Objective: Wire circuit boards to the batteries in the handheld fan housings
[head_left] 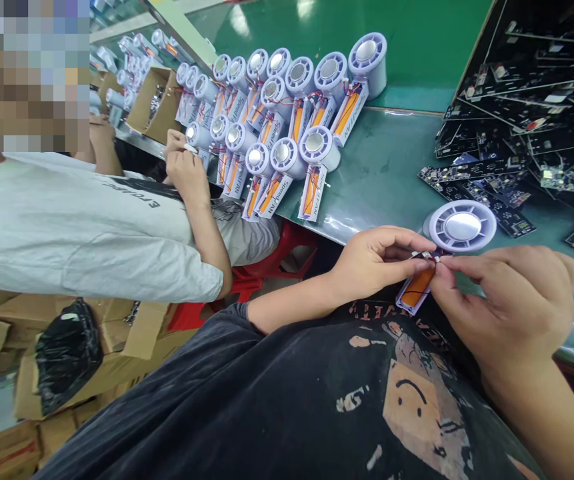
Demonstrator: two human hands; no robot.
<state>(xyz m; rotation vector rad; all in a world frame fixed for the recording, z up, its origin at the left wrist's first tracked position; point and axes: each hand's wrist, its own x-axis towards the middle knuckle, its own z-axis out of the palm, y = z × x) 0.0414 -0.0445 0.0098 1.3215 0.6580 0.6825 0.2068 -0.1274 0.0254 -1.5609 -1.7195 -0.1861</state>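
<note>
A lavender handheld fan [461, 227] with a round silver hub lies at the table edge before me, its open handle pointing towards my body. Inside that handle shows an orange battery [418, 285] with thin wires. My left hand [374, 263] is closed, pinching a small dark circuit board [423, 255] at the neck of the fan. From the other side, my right hand [511, 300] pinches a small white wire connector [437, 260] close to the board. Fingertips partly hide the place where board and connector come together.
Several similar open fans [317, 143] stand in rows on the green table [381, 180]. Black circuit boards [507, 173] are heaped at the right. A co-worker's hand [187, 170] works at the left, near a cardboard box [151, 103]. Red stools [287, 253] stand below.
</note>
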